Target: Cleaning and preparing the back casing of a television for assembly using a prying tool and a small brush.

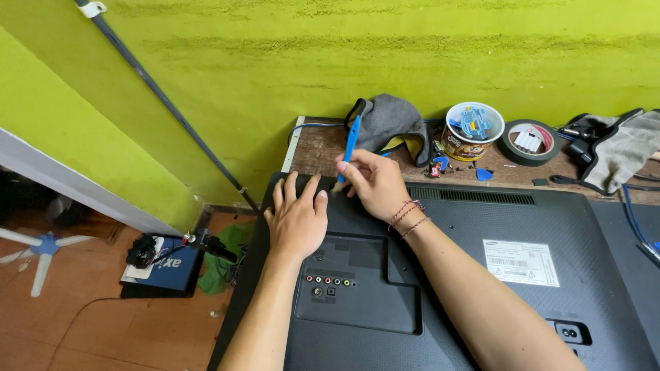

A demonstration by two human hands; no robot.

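Note:
A black flat television (481, 227) lies face down on a wooden bench, its back cover up. My left hand (297, 218) rests flat on the cover near its top left corner, fingers spread. My right hand (375, 182) holds a brush with a blue handle (350, 148), the handle pointing up and the bristle tip touching the cover just right of my left fingertips. Red thread bands circle my right wrist. A row of coloured sockets (327, 281) sits below my left hand.
Along the bench's back by the yellow-green wall lie a grey cloth (393, 124), a paper cup with blue parts (473, 130), a black tape roll (529, 142) and grey gloves (622, 148). On the floor at left stand a blue box (168, 269) and a white fan base (41, 249).

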